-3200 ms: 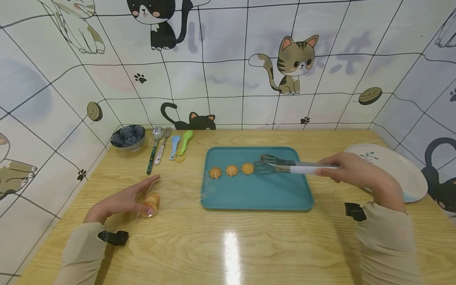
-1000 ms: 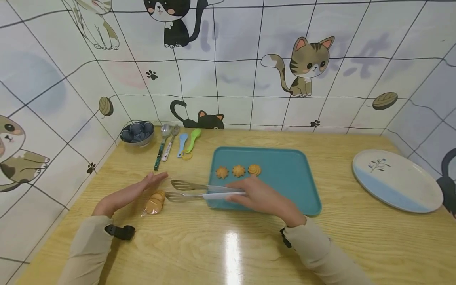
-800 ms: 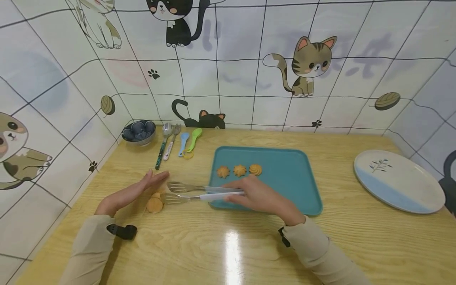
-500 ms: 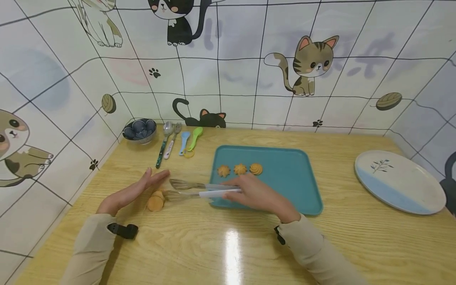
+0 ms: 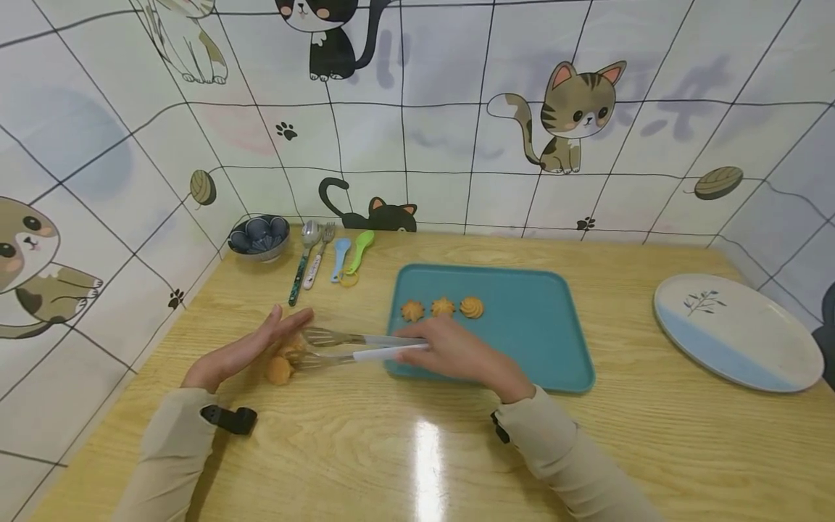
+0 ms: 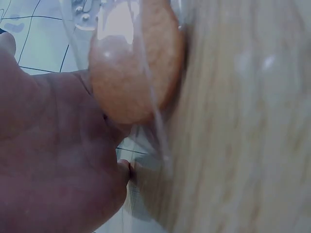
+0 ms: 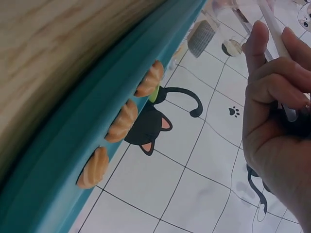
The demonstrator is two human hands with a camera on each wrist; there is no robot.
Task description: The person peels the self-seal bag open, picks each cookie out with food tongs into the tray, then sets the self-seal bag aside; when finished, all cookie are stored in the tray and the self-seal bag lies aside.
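Cookies [image 5: 280, 368] in a clear wrapper [image 6: 155, 121] lie on the surface [image 5: 417, 449] at the near left, right against the left hand [image 5: 241, 354], whose fingers are straight and flat beside the pack as a backstop, closed on nothing. They look light, dry and brittle (piped biscuits of this sort crumble under a hard squeeze), and the film round them is thin, slick and floppy, so it would likely slide or crinkle away from metal unless braced. The right hand [image 5: 450, 349] has its fingers curled round the white handle of the tongs [image 5: 339, 346], and the slotted tips sit partly apart at the pack's open end, touching or nearly touching a cookie; whether they have already pinched one I cannot tell. A sound hold would be across a cookie's flat faces, lightly, not on its ridged edge. Further back, three bare cookies [image 5: 443, 308] sit in a row on the teal tray [image 5: 554, 362], a plate [image 5: 744, 333] lies well to the right, and a bowl [image 5: 259, 236] and cutlery [image 5: 320, 257] rest near the wall.
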